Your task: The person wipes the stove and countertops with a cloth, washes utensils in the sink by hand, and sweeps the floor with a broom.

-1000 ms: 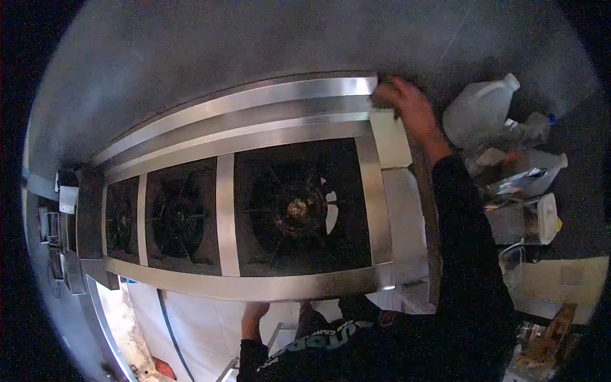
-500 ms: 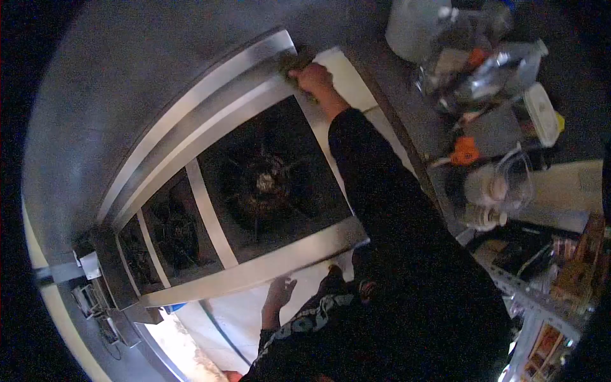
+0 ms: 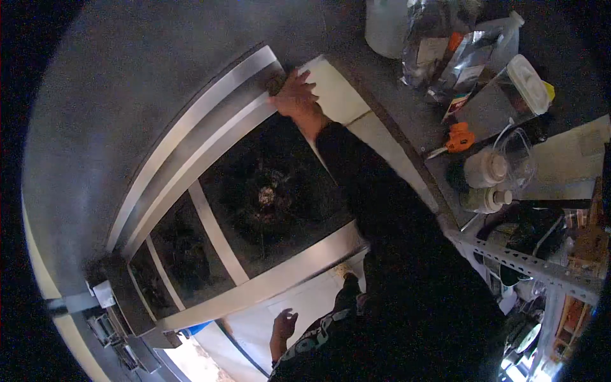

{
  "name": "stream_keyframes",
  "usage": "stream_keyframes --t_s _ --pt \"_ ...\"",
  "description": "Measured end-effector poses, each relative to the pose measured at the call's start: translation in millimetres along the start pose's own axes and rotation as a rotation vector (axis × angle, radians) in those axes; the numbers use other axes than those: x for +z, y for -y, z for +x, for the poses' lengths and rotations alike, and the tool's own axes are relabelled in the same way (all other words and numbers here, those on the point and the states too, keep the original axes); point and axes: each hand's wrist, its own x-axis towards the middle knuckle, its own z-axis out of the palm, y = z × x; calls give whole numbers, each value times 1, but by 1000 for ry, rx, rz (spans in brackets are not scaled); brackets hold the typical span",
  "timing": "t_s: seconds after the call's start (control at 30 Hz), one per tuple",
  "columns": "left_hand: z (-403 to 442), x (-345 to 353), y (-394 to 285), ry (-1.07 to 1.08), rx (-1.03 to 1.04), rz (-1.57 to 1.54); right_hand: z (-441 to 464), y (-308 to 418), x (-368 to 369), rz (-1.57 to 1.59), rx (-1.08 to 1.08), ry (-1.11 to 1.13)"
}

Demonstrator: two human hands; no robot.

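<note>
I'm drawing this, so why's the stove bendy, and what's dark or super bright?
In the head view, the stove's steel back ledge bows, probably from the wide lens; in that same view, the rightmost burner sits in shadow, while a patch at bottom left glares white.

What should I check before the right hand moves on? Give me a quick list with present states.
1. Right hand at the back rail: ok, at the rail's right end.
2. Firm hold on any pad: cannot tell; the area under the fingers is too dark.
3. Left hand out of the way: ok, below the stove's front edge, nothing visible in it.
4. Near burner free of pots: ok, none stands on it.
5. Burner cool: cannot tell; no flame shows.
6. Orange-handled tool clear of the right sleeve: ok, on the counter, apart from it.
</note>
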Motion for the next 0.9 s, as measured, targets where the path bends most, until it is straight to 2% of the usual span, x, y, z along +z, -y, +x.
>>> stream_keyframes --t_s 0.03,0.1,0.13,0.17,0.2,0.23,0.3,0.33,0.37,0.4,0.43,0.47,0.5,0.53,0.57,0.6,0.67,0.7,0.73,0.8,0.87,0.9 --pt "7 10 17 -8 68 60 8 -2 -4 2 9 -1" --pt "19 -6 -35 -33 -7 -34 16 -17 -5 178 -318 205" --pt "26 -13 -67 -71 -70 -134 6 -32 -13 171 -300 214" --pt "28 -16 -83 -98 33 -100 -9 -49 -30 514 -329 351" --pt "35 -14 -90 -78 49 -96 -16 -63 -43 861 -356 467" --pt "43 -14 -95 -16 -4 -166 21 -81 32 875 -558 231" --pt "55 -12 -102 74 -80 -233 -43 -121 4 860 -391 403" --pt "59 -11 -103 88 -76 -230 -74 -139 3 938 -246 363" --pt "62 -11 -101 159 -70 -220 -108 -165 -17 935 -213 581" --pt "69 -11 -99 223 -59 -211 -136 -192 -9 768 36 601" --pt "76 -11 -96 223 28 -120 -169 -194 -68 549 -88 650" --pt "81 -13 -99 236 -25 -123 -184 -217 -70 350 -113 730" --pt "84 -15 -96 220 52 -84 -193 -231 -71 147 -135 807" --pt "91 -16 -88 201 130 -48 -194 -232 -82 141 -135 807" --pt "97 -23 -96 107 400 14 -194 -230 -99 115 -189 605" --pt "93 -27 -104 171 46 -97 -191 -228 -109 90 -246 404" --pt "101 -18 -83 112 67 -44 -148 -214 -102 190 -538 -355" --pt "100 -14 -74 104 59 -46 -125 -192 -118 304 -424 -269" --pt "100 -11 -66 84 57 -8 -90 -181 -111 330 -415 -307" --pt "94 -11 -73 64 34 32 -22 -162 -78 -23 -562 -743" --pt "71 -16 -102 -3 3 -170 43 -168 -13 -256 -499 -780" --pt "60 -14 -107 0 -30 -170 55 -160 -4 -242 -505 -751"
